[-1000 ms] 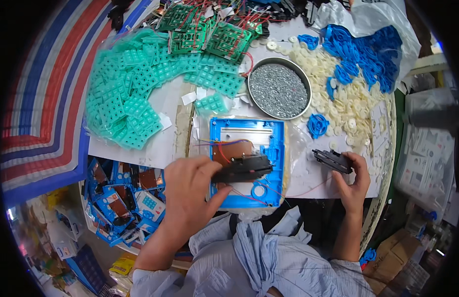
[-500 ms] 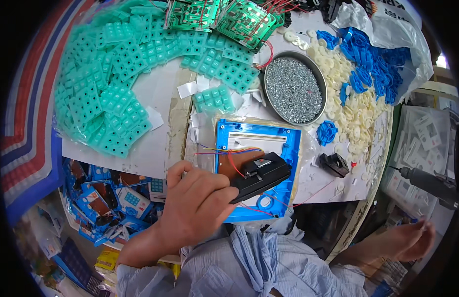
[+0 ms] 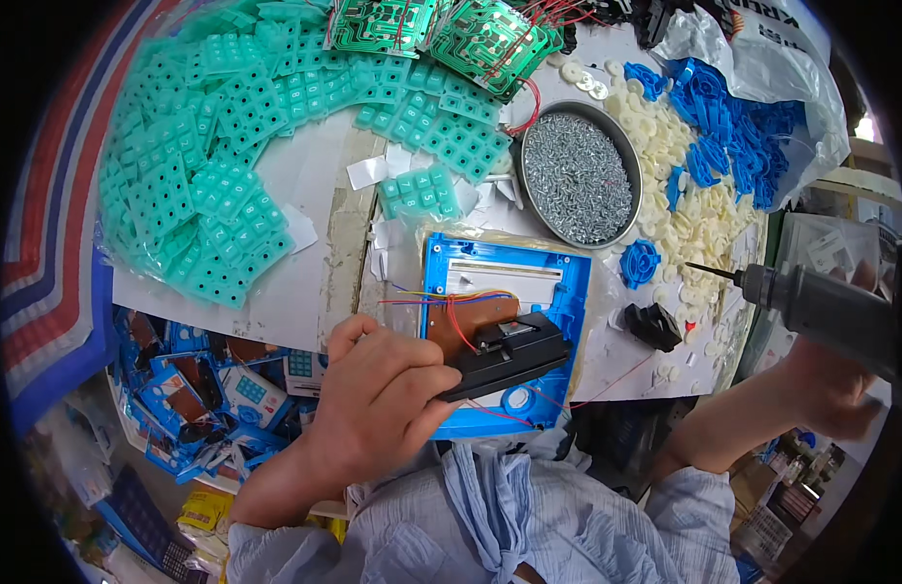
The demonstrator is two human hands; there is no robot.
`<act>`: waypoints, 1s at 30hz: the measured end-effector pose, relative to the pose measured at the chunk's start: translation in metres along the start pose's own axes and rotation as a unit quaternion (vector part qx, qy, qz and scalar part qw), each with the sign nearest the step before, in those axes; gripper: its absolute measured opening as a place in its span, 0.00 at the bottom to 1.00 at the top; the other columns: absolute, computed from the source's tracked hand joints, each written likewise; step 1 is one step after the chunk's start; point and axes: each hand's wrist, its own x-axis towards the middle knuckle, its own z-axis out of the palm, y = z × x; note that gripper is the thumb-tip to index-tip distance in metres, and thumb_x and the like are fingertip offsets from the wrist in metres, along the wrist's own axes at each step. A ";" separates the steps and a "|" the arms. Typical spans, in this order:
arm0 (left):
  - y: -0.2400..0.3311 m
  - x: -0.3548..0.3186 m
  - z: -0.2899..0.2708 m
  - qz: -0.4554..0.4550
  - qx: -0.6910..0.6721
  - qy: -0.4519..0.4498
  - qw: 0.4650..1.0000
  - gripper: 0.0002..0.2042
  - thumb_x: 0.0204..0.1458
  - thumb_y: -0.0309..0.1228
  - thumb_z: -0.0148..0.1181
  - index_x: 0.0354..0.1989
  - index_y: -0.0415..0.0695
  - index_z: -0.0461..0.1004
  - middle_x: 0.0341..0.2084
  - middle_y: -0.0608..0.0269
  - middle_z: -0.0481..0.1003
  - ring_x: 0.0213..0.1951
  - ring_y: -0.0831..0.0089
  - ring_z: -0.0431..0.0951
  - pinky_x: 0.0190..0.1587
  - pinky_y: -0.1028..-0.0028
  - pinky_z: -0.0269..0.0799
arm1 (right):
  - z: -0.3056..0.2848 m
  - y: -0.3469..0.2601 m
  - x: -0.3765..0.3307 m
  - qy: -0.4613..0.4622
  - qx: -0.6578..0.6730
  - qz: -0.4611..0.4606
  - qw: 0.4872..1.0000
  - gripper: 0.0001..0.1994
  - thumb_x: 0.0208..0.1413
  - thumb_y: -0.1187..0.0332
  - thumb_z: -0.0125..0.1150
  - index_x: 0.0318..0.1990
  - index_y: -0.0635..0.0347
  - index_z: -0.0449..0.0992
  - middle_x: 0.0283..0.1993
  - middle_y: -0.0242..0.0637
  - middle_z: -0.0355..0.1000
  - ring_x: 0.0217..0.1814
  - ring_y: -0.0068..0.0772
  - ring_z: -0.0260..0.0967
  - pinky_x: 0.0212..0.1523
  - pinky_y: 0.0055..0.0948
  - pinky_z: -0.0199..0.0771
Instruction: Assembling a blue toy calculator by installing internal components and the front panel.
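Centre of frame: the left hand (image 3: pixel 388 389) grasps a black plastic module (image 3: pixel 505 355), pressing it onto the blue plastic housing (image 3: pixel 568 292) that lies on the surface (image 3: pixel 305 282). Right edge: the right hand (image 3: pixel 830 384) is clenched around a grey electric screwdriver (image 3: pixel 811 297), its bit pointing left, apart from the housing. A small black part (image 3: pixel 653 325), possibly a second module, lies just right of the housing. Upper centre: a round tray of screws (image 3: pixel 577 175).

Head view: worn on the head, aimed steeply down at the desk (image 3: pixel 315 292), close above the work.
Distortion: edges are bent by fisheye.
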 end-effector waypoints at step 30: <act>0.001 0.012 -0.008 0.011 0.043 -0.091 0.995 0.23 0.46 0.31 0.68 0.54 0.45 0.75 0.41 0.63 0.74 0.36 0.64 0.74 0.52 0.57 0.65 | 0.129 0.093 -0.092 -0.322 -0.376 0.171 0.852 0.29 0.41 0.69 0.77 0.54 0.63 0.77 0.54 0.47 0.73 0.44 0.44 0.73 0.43 0.39 0.75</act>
